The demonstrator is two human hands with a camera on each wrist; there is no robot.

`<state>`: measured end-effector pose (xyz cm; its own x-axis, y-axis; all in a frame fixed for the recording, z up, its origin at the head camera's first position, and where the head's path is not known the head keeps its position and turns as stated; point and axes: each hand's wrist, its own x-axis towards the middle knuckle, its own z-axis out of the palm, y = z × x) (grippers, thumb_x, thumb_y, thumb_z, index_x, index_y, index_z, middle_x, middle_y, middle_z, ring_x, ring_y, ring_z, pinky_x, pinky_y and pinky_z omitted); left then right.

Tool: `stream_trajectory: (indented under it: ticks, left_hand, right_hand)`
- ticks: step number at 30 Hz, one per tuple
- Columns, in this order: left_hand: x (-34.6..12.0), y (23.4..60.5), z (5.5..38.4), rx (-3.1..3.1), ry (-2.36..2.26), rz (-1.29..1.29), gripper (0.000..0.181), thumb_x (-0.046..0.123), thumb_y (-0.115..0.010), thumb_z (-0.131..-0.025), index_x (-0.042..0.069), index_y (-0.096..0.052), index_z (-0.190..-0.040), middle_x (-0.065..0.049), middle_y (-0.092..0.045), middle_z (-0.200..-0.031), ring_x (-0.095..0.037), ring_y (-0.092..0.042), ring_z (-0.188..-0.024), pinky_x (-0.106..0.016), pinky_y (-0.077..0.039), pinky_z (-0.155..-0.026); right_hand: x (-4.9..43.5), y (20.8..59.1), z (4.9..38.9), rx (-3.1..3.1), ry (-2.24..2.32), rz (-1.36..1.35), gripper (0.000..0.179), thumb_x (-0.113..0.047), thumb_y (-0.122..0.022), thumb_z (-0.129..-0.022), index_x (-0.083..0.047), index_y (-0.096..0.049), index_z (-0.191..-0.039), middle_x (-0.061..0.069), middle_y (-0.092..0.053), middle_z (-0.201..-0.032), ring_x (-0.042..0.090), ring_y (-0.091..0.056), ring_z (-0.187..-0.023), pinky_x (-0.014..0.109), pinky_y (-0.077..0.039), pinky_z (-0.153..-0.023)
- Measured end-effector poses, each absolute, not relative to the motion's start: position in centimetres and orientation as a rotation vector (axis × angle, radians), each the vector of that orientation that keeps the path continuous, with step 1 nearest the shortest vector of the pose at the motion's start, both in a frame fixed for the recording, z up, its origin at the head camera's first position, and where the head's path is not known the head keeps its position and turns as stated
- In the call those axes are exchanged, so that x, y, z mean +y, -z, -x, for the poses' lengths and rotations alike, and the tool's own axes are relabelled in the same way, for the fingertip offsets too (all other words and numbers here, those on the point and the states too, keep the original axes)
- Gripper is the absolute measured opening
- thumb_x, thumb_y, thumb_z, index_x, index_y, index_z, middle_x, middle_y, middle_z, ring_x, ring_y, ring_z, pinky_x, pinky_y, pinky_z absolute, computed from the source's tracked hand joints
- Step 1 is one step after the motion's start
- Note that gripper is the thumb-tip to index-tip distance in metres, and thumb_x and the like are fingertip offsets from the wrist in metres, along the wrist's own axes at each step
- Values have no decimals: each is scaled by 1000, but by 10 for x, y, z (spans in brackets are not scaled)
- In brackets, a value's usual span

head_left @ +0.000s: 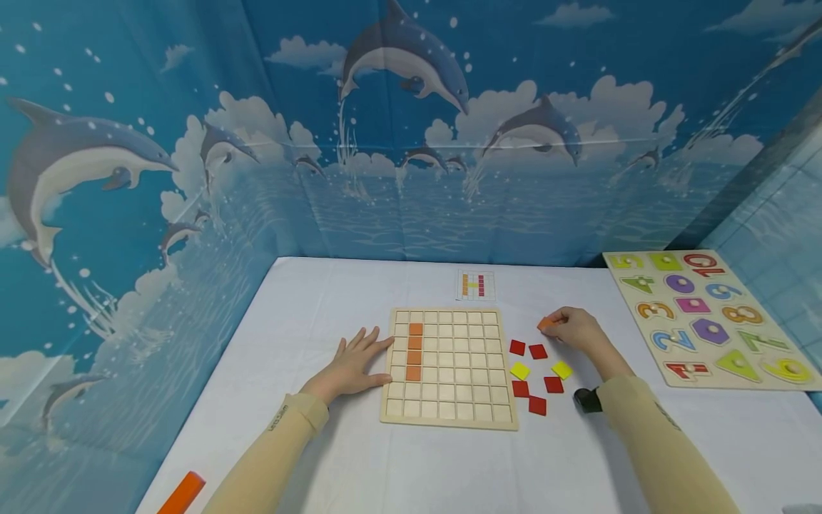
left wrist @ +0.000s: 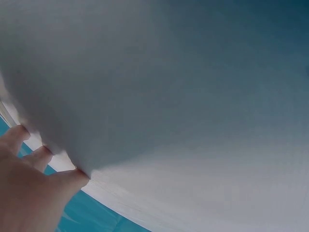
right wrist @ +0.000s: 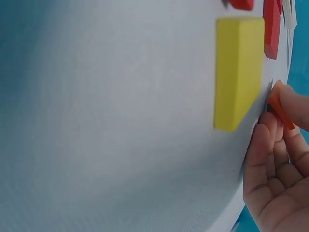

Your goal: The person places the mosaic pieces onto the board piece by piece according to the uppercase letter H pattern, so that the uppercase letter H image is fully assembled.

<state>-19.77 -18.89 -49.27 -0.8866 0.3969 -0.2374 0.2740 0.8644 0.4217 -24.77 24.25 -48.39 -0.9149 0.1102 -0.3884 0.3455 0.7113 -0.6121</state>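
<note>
Board: pale wood, square grid. Board tiles: 4, orange. Held tile: orange. Loose tiles: 5 red, 2 yellow. Card: white; orange and red columns, yellow between. Puzzle: pale, multicoloured numerals and shapes. Rod: orange. Tabletop: white. Sleeves: tan, dark lettering. Curtain: blue; grey-and-white dolphins, white clouds.

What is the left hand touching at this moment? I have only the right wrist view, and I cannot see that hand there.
Observer: In the head view, the left hand touches the left edge of the grid board.
Operator: Thank you. What lies on it?
Observer: Four orange tiles, all in one column, the second from the left.
Operator: And is there something just beyond its far edge?
Observer: Yes, a small printed card with coloured squares lies there.
</note>
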Motion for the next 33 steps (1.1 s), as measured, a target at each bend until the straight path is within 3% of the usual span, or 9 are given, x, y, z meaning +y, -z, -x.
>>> stream_trajectory:
  ticks: [7,14,20,27,33]
  left_hand:
    - [-189,495,200,2715,-536,-511,77,52,-66,-90,30,-32,-155,-9,-15,-166,-35,-5,-154,-64,-1,-120]
    - [-190,498,203,2714,-518,-508,77,53,-66,-89,31,-31,-155,-7,-15,-166,-34,-4,-154,-64,-1,-120]
    - [-190,498,203,2710,-520,-498,78,54,-66,-89,32,-31,-155,-7,-14,-166,-33,-4,-154,-64,0,-120]
    - [-190,497,201,2714,-521,-498,77,53,-66,-89,32,-31,-155,-7,-14,-166,-33,-4,-154,-64,-1,-120]
    - [-190,496,200,2707,-548,-500,76,52,-66,-90,31,-32,-155,-9,-15,-166,-35,-4,-154,-65,-1,-120]
  right_hand:
    - [243,485,247,2591,1101,-377,36,-22,-62,-97,5,-53,-121,20,-57,-105,26,-55,-89,22,-49,-69]
    - [220,476,236,2563,1279,-412,40,-28,-64,-96,3,-56,-120,20,-65,-108,23,-60,-89,26,-52,-76]
    - [178,469,220,2469,1398,-222,37,-32,-68,-94,-1,-61,-113,9,-71,-94,15,-66,-78,26,-54,-74]
    - [114,473,193,2376,1506,12,23,-22,-73,-90,-4,-66,-101,4,-70,-82,17,-71,-75,28,-58,-74]
    - [68,476,176,2416,1432,113,15,-20,-76,-86,-10,-67,-91,1,-67,-74,13,-65,-66,24,-50,-62]
